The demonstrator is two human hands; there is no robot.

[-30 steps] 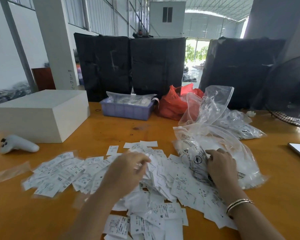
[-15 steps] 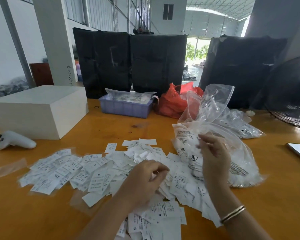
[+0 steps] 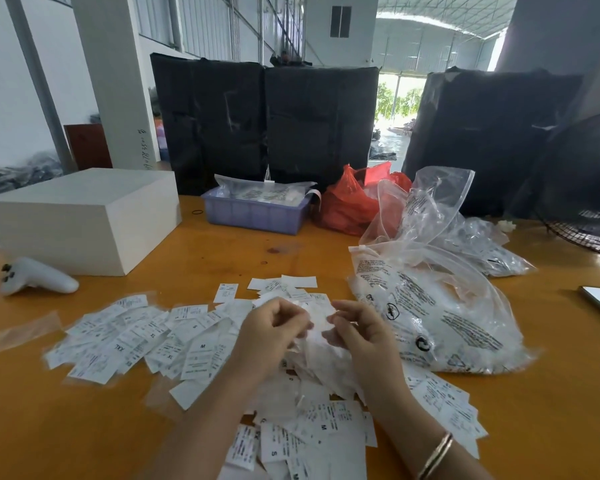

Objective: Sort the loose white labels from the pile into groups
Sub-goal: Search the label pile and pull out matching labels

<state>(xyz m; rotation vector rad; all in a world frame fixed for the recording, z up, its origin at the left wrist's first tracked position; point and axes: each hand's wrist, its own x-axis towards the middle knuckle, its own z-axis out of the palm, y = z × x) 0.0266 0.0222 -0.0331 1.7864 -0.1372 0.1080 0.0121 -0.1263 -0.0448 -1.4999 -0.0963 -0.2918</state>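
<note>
The white labels (image 3: 201,355) on the desk (image 3: 194,251) show size letters: XXL, XL, S and M. The clear bag (image 3: 440,317) has small black print, too tiny to read.

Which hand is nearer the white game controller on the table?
The left. The left hand is over the label pile, well right of the controller at the table's left edge. The right hand is farther right, beside the clear bag.
</note>
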